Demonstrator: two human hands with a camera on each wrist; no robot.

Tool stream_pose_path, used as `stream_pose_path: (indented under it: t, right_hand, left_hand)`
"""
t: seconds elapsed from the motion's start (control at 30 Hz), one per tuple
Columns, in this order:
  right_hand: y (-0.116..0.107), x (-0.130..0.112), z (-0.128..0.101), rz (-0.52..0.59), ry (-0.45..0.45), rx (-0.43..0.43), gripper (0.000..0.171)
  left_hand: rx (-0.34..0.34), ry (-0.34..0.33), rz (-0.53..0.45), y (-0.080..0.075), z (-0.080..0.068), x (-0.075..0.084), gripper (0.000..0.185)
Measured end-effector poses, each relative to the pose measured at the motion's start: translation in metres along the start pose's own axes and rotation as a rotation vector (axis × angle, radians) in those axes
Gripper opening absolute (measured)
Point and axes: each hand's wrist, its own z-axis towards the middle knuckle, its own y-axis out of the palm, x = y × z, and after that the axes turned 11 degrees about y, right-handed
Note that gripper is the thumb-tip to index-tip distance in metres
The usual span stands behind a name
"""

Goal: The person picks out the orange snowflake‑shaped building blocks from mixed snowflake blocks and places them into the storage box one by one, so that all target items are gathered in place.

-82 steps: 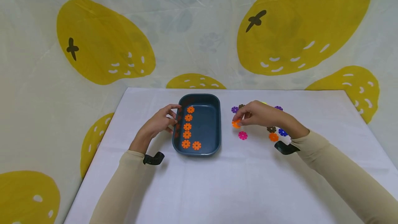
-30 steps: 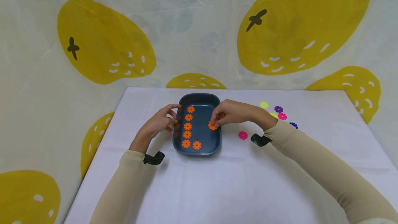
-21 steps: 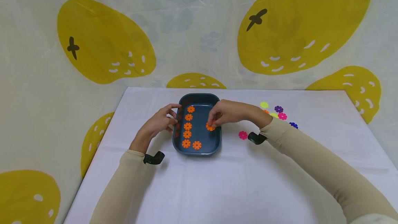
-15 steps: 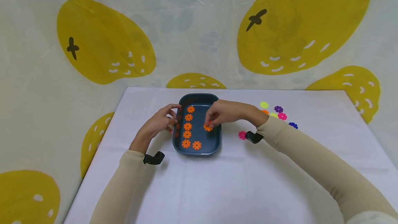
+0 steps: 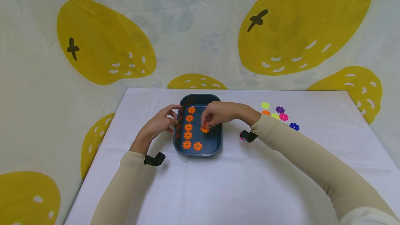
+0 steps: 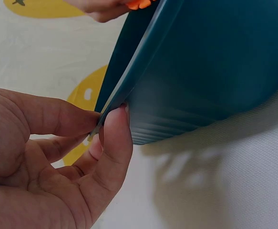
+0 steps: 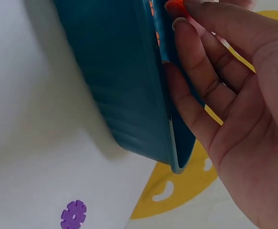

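At the frame centre, the right hand (image 5: 218,114) pinches an orange disc (image 5: 204,130) low inside the blue tray (image 5: 215,141), perhaps touching its floor. The left hand (image 5: 160,122) pinches the tray's left rim. Six orange discs (image 5: 188,127) lie inside, left of it.

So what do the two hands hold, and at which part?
The left hand pinches the tray at its left rim. The right hand pinches an orange disc by its edge, over the tray.
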Motion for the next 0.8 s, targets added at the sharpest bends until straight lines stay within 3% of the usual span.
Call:
stream_pose_path:
  t: [0.27,0.57,0.8]
  right_hand:
    - [0.003,-0.004,0.01,0.005,0.0,-0.025,0.012]
    - [0.009,-0.005,0.021,-0.002,0.038,-0.058,0.009]
    - [0.014,-0.002,0.028,-0.035,0.043,-0.077,0.011]
  left_hand:
    - [-0.005,-0.014,0.001,0.001,0.0,0.003,0.066]
    - [-0.022,-0.018,0.014,0.004,-0.01,0.027,0.064]
    - [-0.017,-0.009,0.002,0.001,0.0,0.005,0.065]
